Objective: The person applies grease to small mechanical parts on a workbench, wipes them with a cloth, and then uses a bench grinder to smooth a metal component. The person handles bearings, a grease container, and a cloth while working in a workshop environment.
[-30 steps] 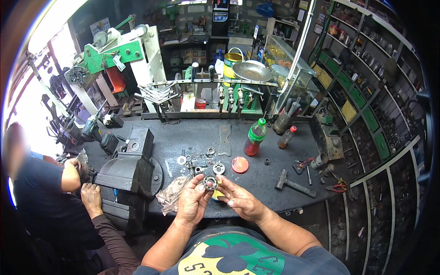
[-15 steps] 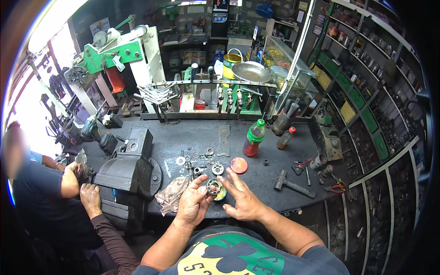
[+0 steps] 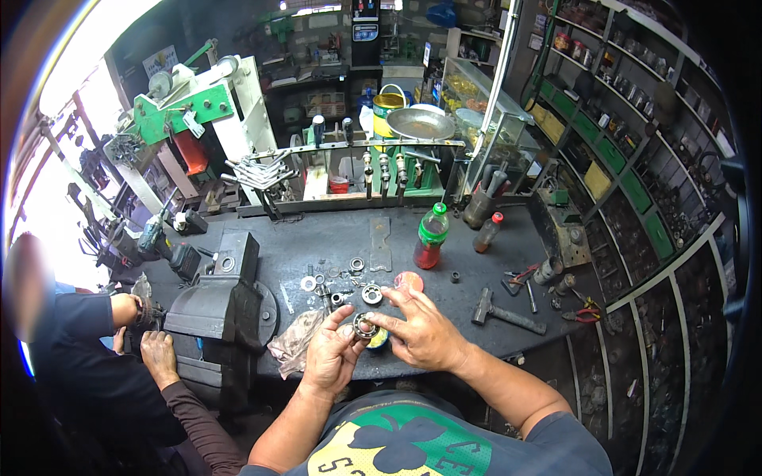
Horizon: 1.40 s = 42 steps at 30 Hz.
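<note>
A metal ball bearing [image 3: 366, 327] is held up over the front edge of the bench, pinched between the thumb and fingers of my left hand [image 3: 327, 353]. From the other side my right hand [image 3: 429, 337] reaches in, its index finger stretched out and touching the bearing's ring; its other fingers are apart. Just below the bearing shows part of a small round tin [image 3: 379, 341] with yellow on it, mostly covered by my hands. Another bearing [image 3: 371, 294] lies on the bench beyond my fingers, beside a red round lid [image 3: 409, 281].
Small rings and metal parts [image 3: 321, 284] lie behind a crumpled rag [image 3: 298, 343]. A bench vise [image 3: 213, 305] stands left, with another person's hand [image 3: 159, 357] on it. Right are a hammer [image 3: 508, 316], pliers [image 3: 583, 316], a green-capped bottle [image 3: 431, 238] and a smaller red-capped bottle [image 3: 487, 234].
My right hand has moved left onto the bearing, its index finger now touching it. My left hand still holds the bearing. The view has shifted slightly.
</note>
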Available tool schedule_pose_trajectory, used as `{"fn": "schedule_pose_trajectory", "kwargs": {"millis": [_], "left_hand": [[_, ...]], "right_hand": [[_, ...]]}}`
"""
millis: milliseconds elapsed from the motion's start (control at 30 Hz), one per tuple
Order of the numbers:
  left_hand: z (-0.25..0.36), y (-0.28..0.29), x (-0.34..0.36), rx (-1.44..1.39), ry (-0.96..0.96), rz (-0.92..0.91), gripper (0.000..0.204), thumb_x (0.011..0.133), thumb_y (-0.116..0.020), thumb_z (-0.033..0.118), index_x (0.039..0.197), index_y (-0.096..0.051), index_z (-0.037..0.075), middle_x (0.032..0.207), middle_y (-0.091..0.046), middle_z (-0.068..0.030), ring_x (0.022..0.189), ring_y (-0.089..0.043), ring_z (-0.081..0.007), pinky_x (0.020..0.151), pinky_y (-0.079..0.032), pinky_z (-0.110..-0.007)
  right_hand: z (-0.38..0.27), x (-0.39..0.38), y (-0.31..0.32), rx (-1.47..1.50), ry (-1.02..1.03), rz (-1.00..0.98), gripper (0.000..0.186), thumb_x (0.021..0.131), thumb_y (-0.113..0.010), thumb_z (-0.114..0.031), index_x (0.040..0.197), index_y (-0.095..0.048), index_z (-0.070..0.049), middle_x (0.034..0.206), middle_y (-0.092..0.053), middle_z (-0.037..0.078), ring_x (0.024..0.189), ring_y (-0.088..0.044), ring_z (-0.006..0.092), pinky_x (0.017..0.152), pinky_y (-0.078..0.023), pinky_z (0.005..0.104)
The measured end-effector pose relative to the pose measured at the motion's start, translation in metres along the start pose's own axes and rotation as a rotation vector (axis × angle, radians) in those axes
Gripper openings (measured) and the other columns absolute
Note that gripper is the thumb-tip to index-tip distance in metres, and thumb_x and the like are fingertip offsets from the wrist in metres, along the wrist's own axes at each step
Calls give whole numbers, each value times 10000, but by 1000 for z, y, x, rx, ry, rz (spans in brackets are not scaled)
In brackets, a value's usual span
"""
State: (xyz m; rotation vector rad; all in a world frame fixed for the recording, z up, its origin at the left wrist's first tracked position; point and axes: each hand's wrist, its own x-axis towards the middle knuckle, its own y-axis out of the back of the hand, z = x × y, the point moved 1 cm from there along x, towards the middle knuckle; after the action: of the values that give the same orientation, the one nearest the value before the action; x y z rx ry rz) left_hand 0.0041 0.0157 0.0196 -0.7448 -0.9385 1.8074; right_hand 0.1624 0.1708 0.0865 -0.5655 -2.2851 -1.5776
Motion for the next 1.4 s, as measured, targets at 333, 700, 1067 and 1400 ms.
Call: {"fn": "schedule_pose_trajectory", "kwargs": {"millis": [333, 700, 1067, 1400], "left_hand": [[-10, 8, 1, -85, -53, 73, 400, 1039, -700, 104, 1415, -566, 79, 1205, -736, -94, 1101, -728, -209, 1033, -587, -393], [-8, 4, 4, -44, -32, 24, 460, 1002, -741, 74, 1426, -564, 68, 1238, -739, -112, 1168, -726, -224, 1042, -604, -376], [-3, -4, 0, -57, 21, -52, 454, 1003, -739, 67, 1432, -590, 49, 1222, -734, -118, 1135, -736, -226, 1020, -610, -390], [-3, -4, 2, -65, 59, -25, 496, 991, -772, 91, 1434, -550, 53, 1218, -724, -157, 1121, -730, -235, 1004, -608, -382]], "right_hand": [[-6, -39, -40, 1234, -492, -39, 724, 944, -721, -141, 1616, -473, -38, 1690, -392, 182, 1526, -446, 311, 1254, -368, 455], [-6, -33, -49, 1705, -435, -43, 965, 961, -713, -271, 1737, -183, -51, 1782, -262, 124, 1660, -224, 281, 1327, -185, 478], [-6, -33, -35, 264, -293, -92, 907, 938, -715, -650, 1669, -427, -197, 1724, -245, 324, 1600, -249, 515, 1305, -235, 554], [7, -19, 4, 154, -46, -36, 851, 922, -665, -757, 1519, -618, -153, 1637, -361, 349, 1528, -401, 502, 1238, -331, 614]]}}
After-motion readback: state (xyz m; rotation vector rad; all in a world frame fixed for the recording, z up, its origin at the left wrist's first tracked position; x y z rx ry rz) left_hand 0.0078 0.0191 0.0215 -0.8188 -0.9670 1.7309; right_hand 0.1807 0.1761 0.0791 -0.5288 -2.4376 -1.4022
